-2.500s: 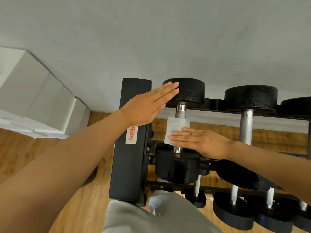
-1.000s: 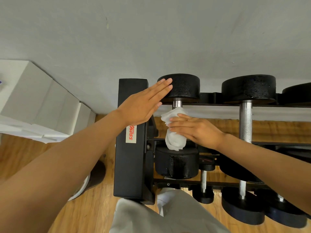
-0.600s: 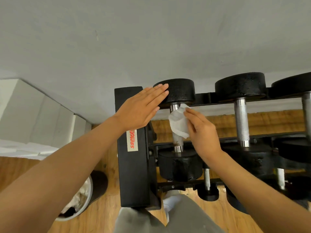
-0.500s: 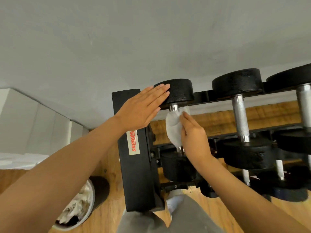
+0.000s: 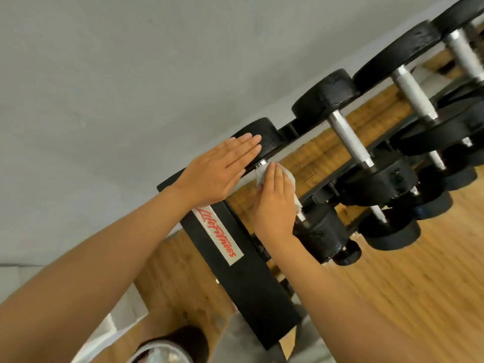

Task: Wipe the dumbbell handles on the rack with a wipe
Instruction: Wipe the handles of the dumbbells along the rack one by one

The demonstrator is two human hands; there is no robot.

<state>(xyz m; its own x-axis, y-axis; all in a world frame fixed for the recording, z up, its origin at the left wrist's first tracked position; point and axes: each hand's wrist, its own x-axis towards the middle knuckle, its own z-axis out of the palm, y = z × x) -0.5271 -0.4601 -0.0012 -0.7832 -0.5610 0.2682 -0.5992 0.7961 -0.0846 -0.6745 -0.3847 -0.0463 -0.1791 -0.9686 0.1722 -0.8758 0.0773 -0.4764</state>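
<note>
Head view: dumbbell handle (image 5: 262,164) slants upper-left to lower-right; wipe (image 5: 290,179) wrapped.

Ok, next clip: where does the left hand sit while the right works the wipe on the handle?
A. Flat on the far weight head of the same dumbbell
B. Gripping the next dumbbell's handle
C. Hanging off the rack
A: the left hand lies with straight fingers on the far weight head, while the right hand holds the wipe around the handle.

A plain grey wall (image 5: 131,74) meets a warm wooden plank floor (image 5: 419,284), evenly lit.
</note>
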